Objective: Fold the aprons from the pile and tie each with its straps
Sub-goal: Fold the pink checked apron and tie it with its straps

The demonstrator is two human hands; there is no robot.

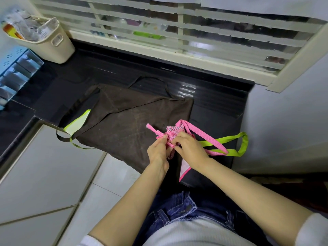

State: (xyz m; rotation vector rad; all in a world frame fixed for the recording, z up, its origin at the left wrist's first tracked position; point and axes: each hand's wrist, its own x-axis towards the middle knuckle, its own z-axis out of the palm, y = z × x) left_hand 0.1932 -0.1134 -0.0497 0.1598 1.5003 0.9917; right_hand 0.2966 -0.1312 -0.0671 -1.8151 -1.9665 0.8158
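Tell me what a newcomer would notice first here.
At the centre, the left hand and right hand pinch the pink straps of a small folded pink apron bundle. Beneath it a dark brown fabric apron lies spread on the black counter, with a lime green strap loop to its right.

Bare black counter (pixel 218 110) lies open right of the brown apron (pixel 124 112); a cream bin (pixel 53 45) blocks the far-left corner

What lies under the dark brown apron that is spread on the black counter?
A white cloth corner with lime-green edge peeks out at its left, and a pink-edged white corner at its near edge. The brown apron covers the rest.
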